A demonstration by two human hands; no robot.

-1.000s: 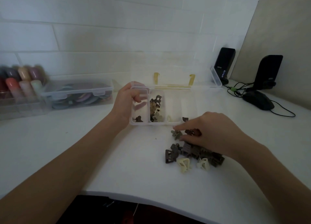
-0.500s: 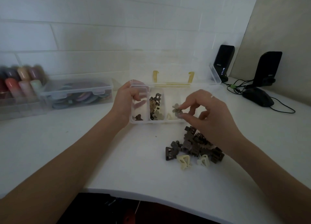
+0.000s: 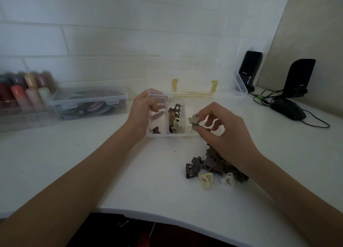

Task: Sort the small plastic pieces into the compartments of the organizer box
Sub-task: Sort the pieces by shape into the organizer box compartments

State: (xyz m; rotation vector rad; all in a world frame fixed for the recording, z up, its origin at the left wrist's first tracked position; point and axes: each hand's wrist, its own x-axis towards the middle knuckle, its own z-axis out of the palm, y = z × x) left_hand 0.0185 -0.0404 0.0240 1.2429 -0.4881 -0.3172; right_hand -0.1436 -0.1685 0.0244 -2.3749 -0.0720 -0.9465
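Two hands are working at mid-frame over a white surface [image 3: 92, 165]. Left hand [image 3: 142, 113] is gripping the left end of the clear organizer [image 3: 157, 134], its fingers curling over the rim into the leftmost compartment, where one dark piece [image 3: 155, 130] is lying. Right hand [image 3: 222, 133] is pinching a pale flower-shaped piece [image 3: 193, 119] between thumb and forefinger, its other fingers loosely curled, and is holding it above the third compartment from the left. Next to that, the second compartment is holding a mix of brown and cream pieces [image 3: 175, 120]. Unsorted pieces [image 3: 207, 167], dark and cream, are lying in a pile at lower right of centre, partly under the right wrist. A lidded clear box [image 3: 89, 102] is sitting at the left.
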